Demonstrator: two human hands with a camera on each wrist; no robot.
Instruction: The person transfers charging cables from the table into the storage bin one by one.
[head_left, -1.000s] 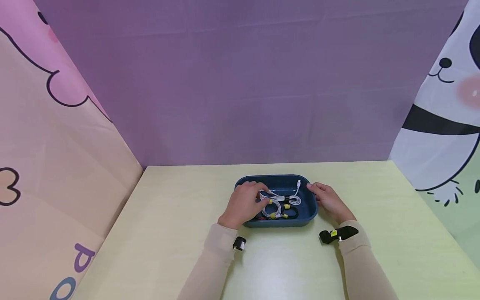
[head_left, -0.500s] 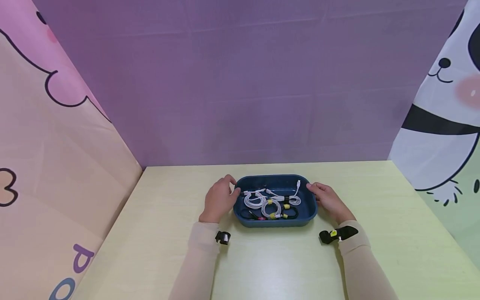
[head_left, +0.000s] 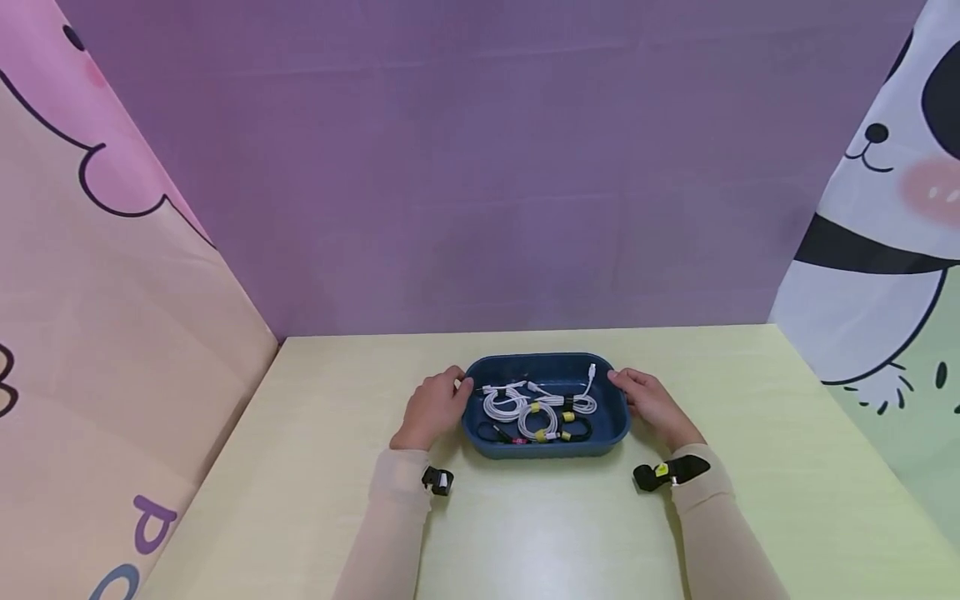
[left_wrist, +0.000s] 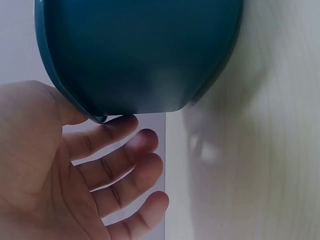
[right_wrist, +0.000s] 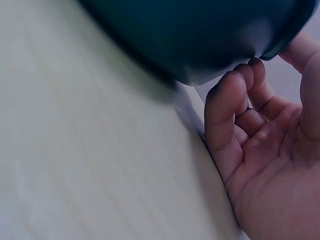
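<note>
A dark blue plastic bin [head_left: 546, 451] stands on the table, its rim pinched from both ends. At its left end my left hand [head_left: 432, 408] grips the rim between thumb and index finger; in the left wrist view the other fingers [left_wrist: 127, 185] spread below the wall. My right hand [head_left: 660, 410] holds the right end, thumb at the rim and fingers [right_wrist: 225, 107] bent under it. Inside lie coiled cables: a white cable [head_left: 504, 409] at left, another white cable [head_left: 584, 406] at right, a yellow-tied white cable [head_left: 521, 427] in front, and a black cable [head_left: 586, 432].
The pale wooden table [head_left: 315, 517] extends around the bin. A purple backdrop [head_left: 465, 183] rises at its far edge, with printed cloth walls at left and right. Each wrist wears a small black camera.
My left hand has left the cables inside the bin and moved left to grip its left rim. The right hand keeps its hold. The whole view has shifted slightly.
</note>
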